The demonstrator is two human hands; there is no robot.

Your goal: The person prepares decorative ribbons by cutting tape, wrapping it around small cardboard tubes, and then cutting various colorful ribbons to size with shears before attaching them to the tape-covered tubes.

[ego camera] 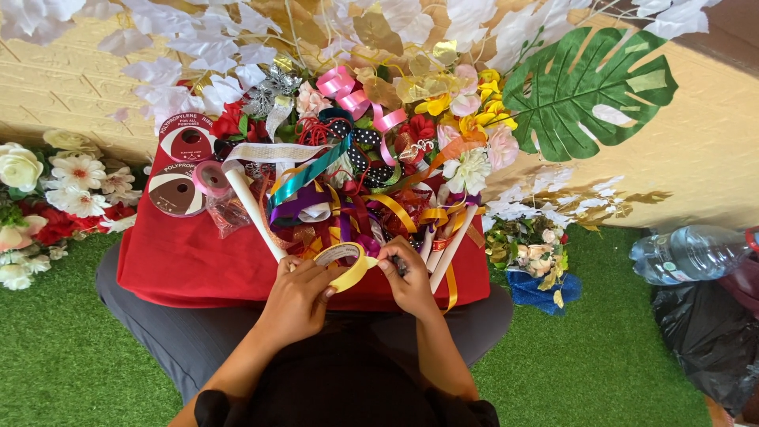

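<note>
A red cloth [182, 261] is spread at the centre, over green turf [71, 356]. On its left part, two flat ribbon spools [175, 190] are laid, with a small pink roll [210, 177] just beside them. A white stick [254, 212] is laid diagonally on the cloth. Loose ribbons [332, 198] in many colours are heaped at the middle, with artificial flowers [466, 158] at the far side. A large green leaf [589, 91] is seen at far right. White and red flowers [47, 190] are placed at left. A water bottle [688, 253] lies at right, above a black bag [704, 332].
</note>
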